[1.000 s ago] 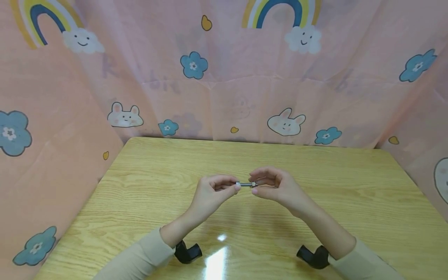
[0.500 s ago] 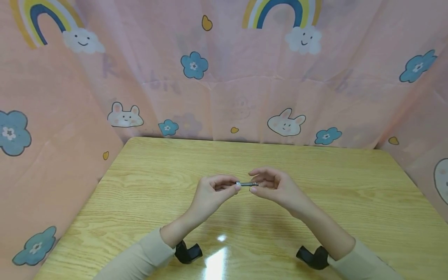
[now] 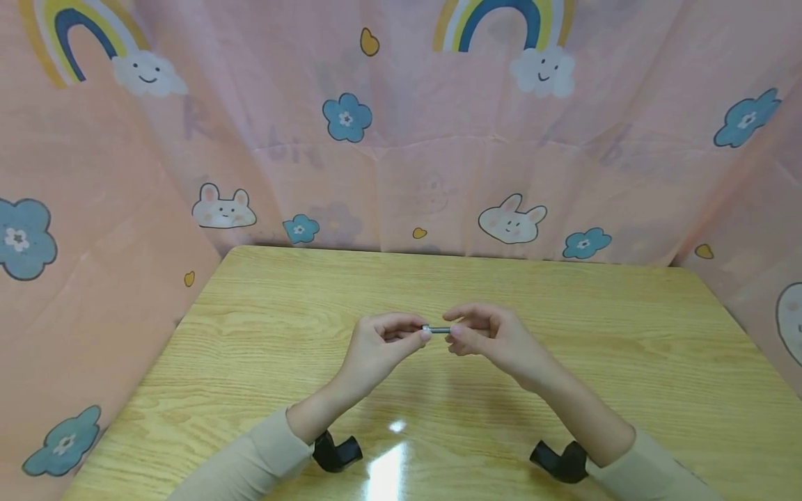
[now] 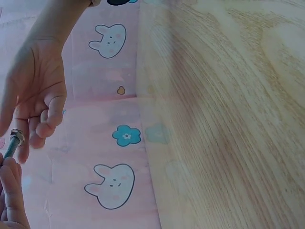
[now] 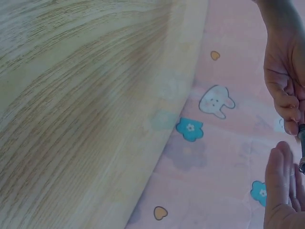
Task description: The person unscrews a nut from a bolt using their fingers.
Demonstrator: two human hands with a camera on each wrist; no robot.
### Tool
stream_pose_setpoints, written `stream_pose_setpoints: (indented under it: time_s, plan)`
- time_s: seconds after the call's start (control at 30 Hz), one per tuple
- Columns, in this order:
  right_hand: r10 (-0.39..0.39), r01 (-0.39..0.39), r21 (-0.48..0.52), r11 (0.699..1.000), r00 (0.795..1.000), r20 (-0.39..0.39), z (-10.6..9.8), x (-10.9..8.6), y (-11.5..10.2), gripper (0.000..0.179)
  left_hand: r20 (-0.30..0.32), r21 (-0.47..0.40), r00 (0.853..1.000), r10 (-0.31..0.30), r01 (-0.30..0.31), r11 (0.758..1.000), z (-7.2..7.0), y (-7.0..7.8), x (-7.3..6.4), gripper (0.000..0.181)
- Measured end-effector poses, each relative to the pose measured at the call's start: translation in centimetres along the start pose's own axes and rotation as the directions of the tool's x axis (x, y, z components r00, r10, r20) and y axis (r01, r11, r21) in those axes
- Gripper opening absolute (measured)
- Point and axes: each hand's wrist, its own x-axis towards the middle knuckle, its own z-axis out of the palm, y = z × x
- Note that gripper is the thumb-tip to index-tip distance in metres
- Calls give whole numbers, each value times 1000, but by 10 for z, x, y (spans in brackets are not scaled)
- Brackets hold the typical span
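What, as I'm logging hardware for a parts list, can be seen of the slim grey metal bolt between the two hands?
The slim grey metal bolt has a threaded shank and a shiny silver nut near the end toward the bare right hand. It runs crosswise in the head view, above the pale wood-grain table. The bare left hand pinches its other end, partly hiding it. In the head view the right thumb covers the nut end; contact is unclear.

- Left hand, upper right — curled fingers grip the upper end of a dark bolt.
- Shiny nut at its lower end, cut by the frame.
- Right hand just beside — fingers nearly straight.
- Wood-grained table; pink printed cloth beyond.
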Motion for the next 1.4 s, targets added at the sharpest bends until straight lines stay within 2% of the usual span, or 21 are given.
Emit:
stream_pose_setpoints:
  time_s: [0.13, 0.27, 0.47, 0.57, 0.67, 0.77, 0.97, 1.17, 1.4]
  plan:
    - [-3, 3, 0, 1000, 1000, -18, 1, 0, 0, 26, -2, 3, 1000, -1, 1, 1000, 0, -1, 0, 20]
    - [-15, 15, -7, 1000, 999, -35, 1, 0, 0, 33, -3, 2, 1000, -1, 1, 1000, 0, 0, 0, 19]
    - [18, -16, 42, 999, 999, -43, 0, 2, 1, 29, -5, -3, 1000, 6, -6, 1000, -1, 1, 0, 19]
    - [23, -21, 33, 999, 998, -54, 0, 1, 1, 27, -7, 1, 1000, 7, -7, 1000, -1, 0, -1, 18]
    - [21, -19, 24, 1000, 998, -60, -1, 0, 0, 33, -7, -1, 1000, 3, -3, 1000, -1, -1, -1, 18]
    - [20, -19, 30, 999, 998, -53, -1, 0, -1, 36, -6, -7, 1000, 3, -3, 1000, 0, 0, -1, 19]
    - [47, -45, 41, 998, 998, -33, -2, 1, -1, 31, -9, -3, 1000, 13, -13, 1000, 0, 0, -1, 19]
    - [20, -19, 28, 999, 999, -49, -3, 0, -1, 37, -6, -7, 1000, 10, -10, 1000, 0, -1, -1, 20]
    - [51, -49, 42, 998, 998, -27, -2, 1, -3, 31, -9, -8, 1000, 21, -21, 1000, 0, -1, 0, 20]
